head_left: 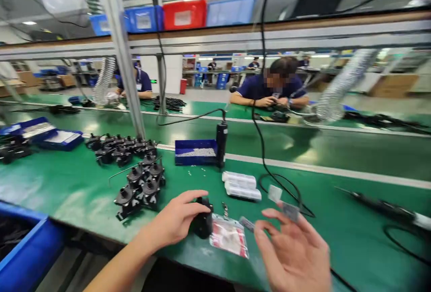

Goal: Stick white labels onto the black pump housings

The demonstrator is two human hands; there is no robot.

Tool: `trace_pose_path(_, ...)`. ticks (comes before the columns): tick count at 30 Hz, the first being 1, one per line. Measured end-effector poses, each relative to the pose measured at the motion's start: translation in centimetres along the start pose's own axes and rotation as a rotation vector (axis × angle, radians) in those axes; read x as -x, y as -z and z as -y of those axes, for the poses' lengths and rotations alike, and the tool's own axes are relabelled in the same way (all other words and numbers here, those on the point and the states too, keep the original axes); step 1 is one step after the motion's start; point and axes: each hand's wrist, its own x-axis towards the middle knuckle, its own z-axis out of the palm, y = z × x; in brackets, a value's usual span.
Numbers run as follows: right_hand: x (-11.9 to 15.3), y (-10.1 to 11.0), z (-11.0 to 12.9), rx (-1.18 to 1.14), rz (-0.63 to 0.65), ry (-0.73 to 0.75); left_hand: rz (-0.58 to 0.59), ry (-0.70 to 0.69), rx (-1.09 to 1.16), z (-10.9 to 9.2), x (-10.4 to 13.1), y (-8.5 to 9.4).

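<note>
Green surface (67, 184): left hand (175, 222) grips black part (202, 222) near edge, could drop; right hand (292, 251) spread w/ small chip (290, 211).

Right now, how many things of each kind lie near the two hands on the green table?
Black part under left hand: 1
White tubes: 2
Red-and-clear bag: 1
Blue tray of screws: 1
Total: 5
</note>
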Motion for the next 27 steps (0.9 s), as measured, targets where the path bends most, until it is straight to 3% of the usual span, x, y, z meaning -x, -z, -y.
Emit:
trace_pose_path(5, 0.2, -1.4, -0.3, -0.093, 0.027, -0.052, 0.151, 0.262, 0.073, -1.2, 2.1, -3.2)
trace_pose_path(8, 0.4, -1.5, -0.6, -0.156, 0.051, -0.12, 0.046, 0.241, 0.122, -0.8, 1.7, -5.9)
trace_pose_path(10, 0.4, -1.7, -0.5, -0.195, 0.068, -0.148, -0.048, 0.243, 0.161, -0.5, 1.0, -6.7)
trace_pose_path(12, 0.5, -1.9, -0.1, -0.229, 0.087, -0.187, -0.064, 0.324, 0.327, -0.3, 0.5, -6.5)
trace_pose_path(15, 0.7, -2.4, 0.5, -0.27, 0.144, -0.278, -0.012, 0.463, 0.828, -0.3, 0.3, -5.3)
trace_pose_path(18, 1.0, -2.8, 0.8, -0.316, 0.189, -0.371, 0.05, 0.424, 1.15, -0.6, 0.6, -4.7)
trace_pose_path(20, 1.3, -3.1, 0.9, -0.34, 0.207, -0.411, 0.059, 0.407, 1.15, -0.9, 0.9, -5.2)
trace_pose_path(24, 1.8, -3.8, 1.2, -0.319, 0.241, -0.441, -0.085, 0.452, 0.88, -1.2, 1.1, -6.8)
trace_pose_path(27, 2.1, -4.2, 1.1, -0.272, 0.255, -0.448, -0.126, 0.421, 0.786, -1.0, 1.2, -7.5)
